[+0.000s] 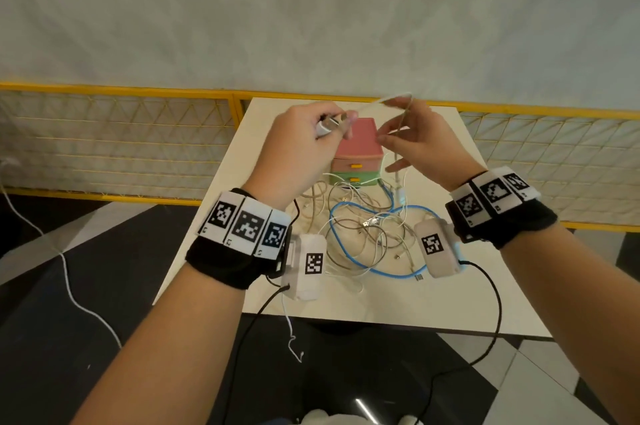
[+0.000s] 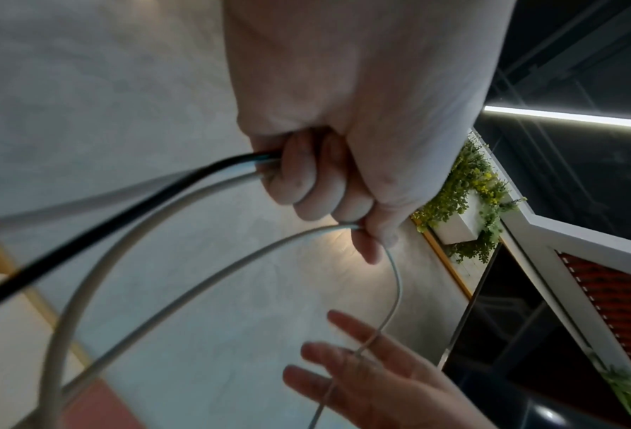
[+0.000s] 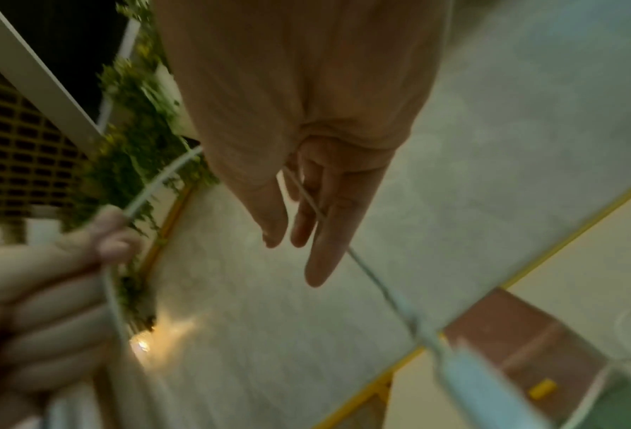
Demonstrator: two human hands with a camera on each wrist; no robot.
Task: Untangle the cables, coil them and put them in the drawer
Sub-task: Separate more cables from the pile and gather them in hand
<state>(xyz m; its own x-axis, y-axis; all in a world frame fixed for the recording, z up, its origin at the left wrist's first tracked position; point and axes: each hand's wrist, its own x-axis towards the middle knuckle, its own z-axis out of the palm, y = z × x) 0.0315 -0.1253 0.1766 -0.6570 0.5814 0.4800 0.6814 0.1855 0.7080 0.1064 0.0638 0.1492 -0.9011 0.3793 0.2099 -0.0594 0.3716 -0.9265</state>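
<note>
My left hand (image 1: 341, 126) is raised above the table and grips several loops of a white cable (image 1: 381, 101); in the left wrist view the curled fingers (image 2: 317, 185) close round the loops. A thin strand (image 2: 399, 290) runs from there to my right hand (image 1: 391, 137), which is spread with straight fingers (image 3: 321, 232) and the cable (image 3: 163, 180) passing between them. Below, a tangle of white and beige cables (image 1: 367, 234) and a blue cable (image 1: 331, 220) lies on the table. A pink and green drawer unit (image 1: 356, 147) stands behind it, both drawers shut.
The white table (image 1: 381, 300) is small, with a yellow mesh fence (image 1: 121, 147) along its far side. Black wires hang from my wrist devices over the table's near edge. A loose white cord (image 1: 65, 272) lies on the dark floor at the left.
</note>
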